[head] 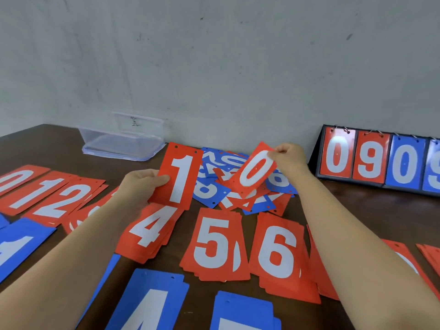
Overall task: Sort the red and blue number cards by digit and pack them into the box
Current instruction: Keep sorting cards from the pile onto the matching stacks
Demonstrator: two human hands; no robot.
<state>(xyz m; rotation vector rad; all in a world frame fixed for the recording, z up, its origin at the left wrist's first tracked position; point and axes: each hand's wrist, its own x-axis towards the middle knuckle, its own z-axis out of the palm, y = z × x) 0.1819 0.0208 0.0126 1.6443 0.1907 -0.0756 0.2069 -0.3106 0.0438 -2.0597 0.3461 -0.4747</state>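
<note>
Our left hand [140, 184] grips red 1 card [181, 177], right hand [289, 157] pinches red 0 card [256, 171]; a loose pinch risks dropping it into the unsorted pile [238, 191].

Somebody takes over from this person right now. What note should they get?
Left hand holds a red 1 card; right hand pinches a red 0 card above the mixed heap.
Done: red 0 pile, red 1 pile, red 2 pile at left; red 4 pile, red 5 pile, red 6 pile in front; blue 4 pile nearest.
Left: place both cards, sort the heap, pack all into the clear box, which looks empty.
</note>
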